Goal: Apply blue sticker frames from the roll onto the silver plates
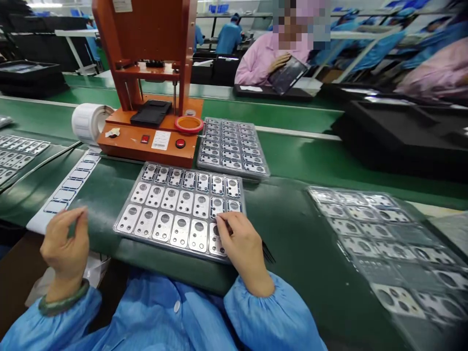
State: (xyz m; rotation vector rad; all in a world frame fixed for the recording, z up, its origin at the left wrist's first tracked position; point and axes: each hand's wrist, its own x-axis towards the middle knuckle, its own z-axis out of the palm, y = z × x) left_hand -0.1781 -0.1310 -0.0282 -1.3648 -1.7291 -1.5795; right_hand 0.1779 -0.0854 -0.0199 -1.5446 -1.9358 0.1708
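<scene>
Plastic tray [164, 245]: flat on the green table [288, 219], full of little metal plates [180, 230], well apart from the left hand and partly under the right
Left hand [64, 246]: up above the sticker strip's [68, 189] near end, fingers bent, pointer and thumb close; I can't tell if they pinch anything
Right hand [244, 241]: over the tray's near right corner, fingers curled; I can't tell if it grips a plate
Orange press [127, 132]: just behind the tray
</scene>
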